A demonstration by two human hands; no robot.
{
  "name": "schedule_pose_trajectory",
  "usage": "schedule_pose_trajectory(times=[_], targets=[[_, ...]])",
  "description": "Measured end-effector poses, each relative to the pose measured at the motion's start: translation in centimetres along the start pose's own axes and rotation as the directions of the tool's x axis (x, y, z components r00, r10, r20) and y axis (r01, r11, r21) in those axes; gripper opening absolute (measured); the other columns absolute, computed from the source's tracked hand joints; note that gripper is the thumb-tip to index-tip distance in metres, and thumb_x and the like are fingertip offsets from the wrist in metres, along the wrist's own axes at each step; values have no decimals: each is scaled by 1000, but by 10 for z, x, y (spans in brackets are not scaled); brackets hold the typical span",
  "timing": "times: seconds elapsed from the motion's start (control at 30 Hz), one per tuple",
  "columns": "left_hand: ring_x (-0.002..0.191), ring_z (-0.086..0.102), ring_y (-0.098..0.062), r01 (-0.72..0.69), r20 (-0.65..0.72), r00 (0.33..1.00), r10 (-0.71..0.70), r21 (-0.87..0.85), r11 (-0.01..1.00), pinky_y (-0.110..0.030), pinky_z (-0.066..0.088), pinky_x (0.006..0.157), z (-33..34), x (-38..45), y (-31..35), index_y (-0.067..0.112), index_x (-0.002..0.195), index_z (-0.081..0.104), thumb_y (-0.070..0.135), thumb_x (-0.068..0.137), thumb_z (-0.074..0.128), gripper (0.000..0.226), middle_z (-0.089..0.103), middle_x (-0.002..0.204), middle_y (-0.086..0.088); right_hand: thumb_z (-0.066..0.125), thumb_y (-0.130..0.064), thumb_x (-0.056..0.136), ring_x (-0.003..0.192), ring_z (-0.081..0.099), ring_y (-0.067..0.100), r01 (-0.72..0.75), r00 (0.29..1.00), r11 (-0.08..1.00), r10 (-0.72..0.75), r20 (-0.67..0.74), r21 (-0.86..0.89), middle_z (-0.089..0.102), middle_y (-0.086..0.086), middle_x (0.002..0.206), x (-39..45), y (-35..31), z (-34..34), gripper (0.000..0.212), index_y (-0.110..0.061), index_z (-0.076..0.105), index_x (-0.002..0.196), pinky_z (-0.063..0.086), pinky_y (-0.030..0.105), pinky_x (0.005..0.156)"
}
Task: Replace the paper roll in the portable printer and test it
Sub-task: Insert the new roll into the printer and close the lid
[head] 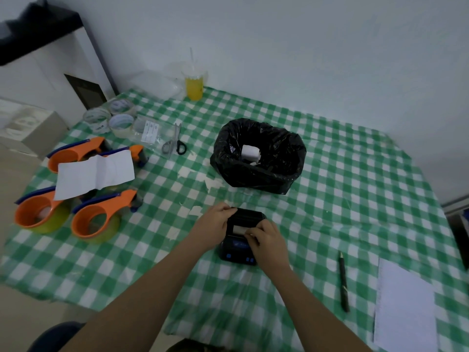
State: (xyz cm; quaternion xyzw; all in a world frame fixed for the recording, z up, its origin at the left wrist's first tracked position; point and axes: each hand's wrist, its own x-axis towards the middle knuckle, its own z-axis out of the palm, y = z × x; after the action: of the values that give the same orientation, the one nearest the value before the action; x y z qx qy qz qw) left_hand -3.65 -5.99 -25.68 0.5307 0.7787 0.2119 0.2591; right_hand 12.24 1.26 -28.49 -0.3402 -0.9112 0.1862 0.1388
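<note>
Portable printer (239,250) sits on the checked tabletop (330,199), directly in front of me, lid open. White paper roll (239,228) lies in its compartment. My left hand (212,224) is curled around the printer's left side, fingers on the raised lid edge. My right hand (269,240) rests over the right side, fingertips pinched at the paper's edge; cannot tell whether they actually grip it. Beyond the printer, a black bag (258,158) holds another white roll (251,153). Pen (344,282) lies to the right.
</note>
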Motion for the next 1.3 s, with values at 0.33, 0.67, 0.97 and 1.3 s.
schedule_pose_trajectory(times=[0.33,0.67,0.97,1.3], targets=[[114,51,-27,31,75,997,-36,59,998,-35,43,95,6,-7,-4,9,129,51,4,91,41,40,54,127,-12,65,-15,84,87,55,25,-73,996,995,69,50,66,60,8,89,2,-6,-10,10,-9,71,90,44,29,73],[111,54,-28,35,114,992,-50,125,991,-38,45,93,1,1,-3,12,123,57,12,93,45,32,54,126,-11,63,-18,87,77,55,16,-530,842,745,520,145,406,62,5,86,18,9,-29,11,-9,67,92,41,25,70],[93,60,-30,166,50,984,-172,104,981,-36,47,77,-3,15,6,8,93,62,26,83,63,20,60,105,-12,72,-25,80,68,54,17,-624,740,765,514,434,158,57,3,68,40,21,-37,24,-14,56,65,42,29,61],[83,54,-19,354,152,929,-339,-86,931,-29,38,69,-13,31,2,16,75,54,19,69,78,24,58,88,-3,67,-28,83,81,51,22,-469,635,854,503,586,-225,55,10,94,71,8,-46,32,-5,55,102,41,32,69]])
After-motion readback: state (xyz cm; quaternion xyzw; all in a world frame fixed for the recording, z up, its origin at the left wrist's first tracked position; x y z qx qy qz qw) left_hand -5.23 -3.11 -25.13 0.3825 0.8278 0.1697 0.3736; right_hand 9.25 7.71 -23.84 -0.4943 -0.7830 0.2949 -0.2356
